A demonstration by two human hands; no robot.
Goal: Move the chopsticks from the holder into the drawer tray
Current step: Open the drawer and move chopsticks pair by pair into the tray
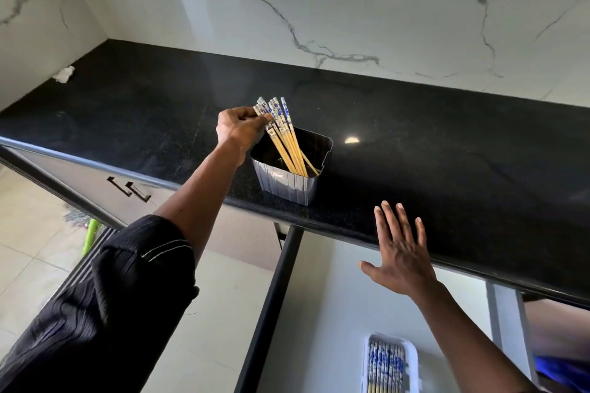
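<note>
A grey ribbed holder [289,183] stands near the front edge of the black countertop [447,150]. Several bamboo chopsticks [285,140] with blue-and-white patterned tops lean left out of it. My left hand [238,129] is at their patterned tops, fingers pinched on one or two of them. My right hand [400,252] hovers flat with fingers spread over the counter's front edge, holding nothing. Below it the drawer [335,297] is pulled out, and a white tray [412,357] at its bottom holds several chopsticks [384,367] lying side by side.
A marble wall [319,3] backs the counter and turns the corner at left. A crumpled white scrap [65,73] lies at the far left. Cabinet doors with dark handles [129,190] sit under the counter at left, and a tiled floor [28,249] with a green object [89,236].
</note>
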